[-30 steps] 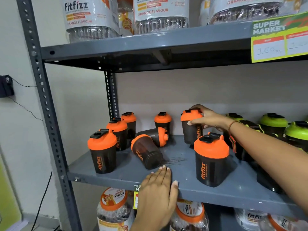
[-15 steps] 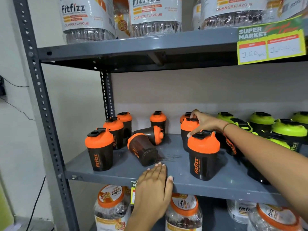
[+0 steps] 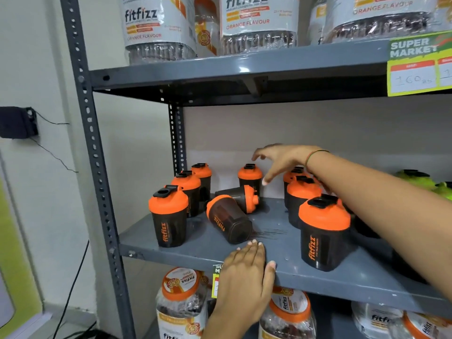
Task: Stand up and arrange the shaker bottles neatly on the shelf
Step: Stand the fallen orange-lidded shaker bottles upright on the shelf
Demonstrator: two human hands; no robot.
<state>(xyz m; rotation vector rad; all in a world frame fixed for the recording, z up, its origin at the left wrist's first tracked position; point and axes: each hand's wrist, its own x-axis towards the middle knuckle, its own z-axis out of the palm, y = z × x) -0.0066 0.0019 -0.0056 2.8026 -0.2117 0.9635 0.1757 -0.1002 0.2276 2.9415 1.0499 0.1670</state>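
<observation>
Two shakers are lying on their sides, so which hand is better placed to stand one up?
The right hand: open above the fallen shakers. The left hand lies flat on the shelf edge.

Right forearm (image 3: 381, 192) crosses mid-right of frame, hiding most of the green-lidded bottles (image 3: 413, 176) and the bodies of dark bottles behind it. Price tag (image 3: 419, 63) at upper right cut by the frame edge; handwritten figure too faint to read fully. Top-shelf jars (image 3: 159, 28) and bottom-shelf jars (image 3: 181, 304) cropped by upper and lower edges.
</observation>
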